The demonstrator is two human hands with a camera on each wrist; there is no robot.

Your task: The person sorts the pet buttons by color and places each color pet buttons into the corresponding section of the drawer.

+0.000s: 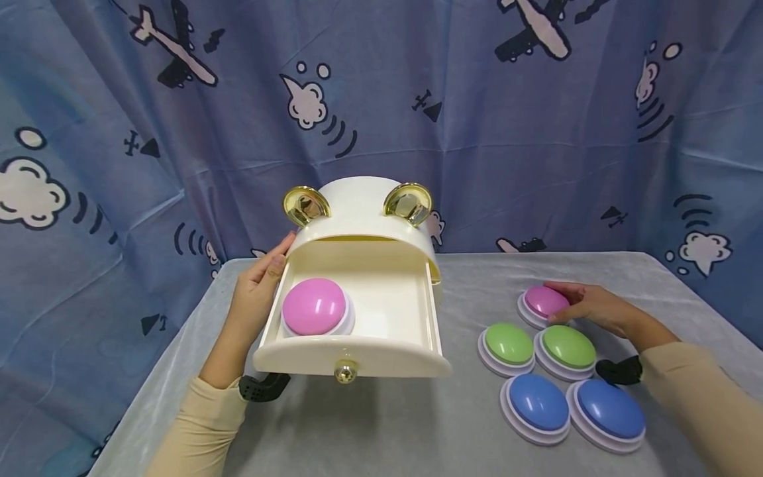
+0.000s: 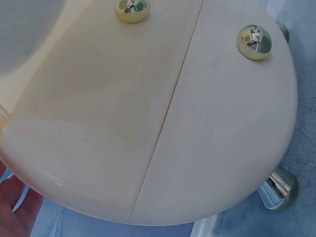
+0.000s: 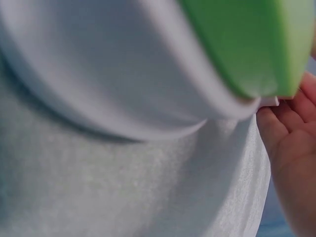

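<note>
A white drawer box [image 1: 360, 205] with gold ear-like trim stands on the table, its drawer [image 1: 387, 308] pulled out. Inside the drawer, at its left, sits a pink push button [image 1: 314, 307] on a white base. My left hand [image 1: 255, 291] rests along the box's left side, fingers fairly straight; the left wrist view catches part of that hand [image 2: 19, 207] at the box's edge. Over at the right, my right hand [image 1: 596, 308] holds another pink push button [image 1: 545, 301] between thumb and fingers. In the right wrist view, a green button [image 3: 252, 44] hides most of it.
Two green buttons [image 1: 508, 343] lie just in front of the held one, with two blue buttons [image 1: 539, 401] nearer me. The drawer front has a gold knob [image 1: 346, 371]. Grey cloth covers the table [image 1: 465, 424]; a blue patterned curtain [image 1: 369, 79] hangs behind.
</note>
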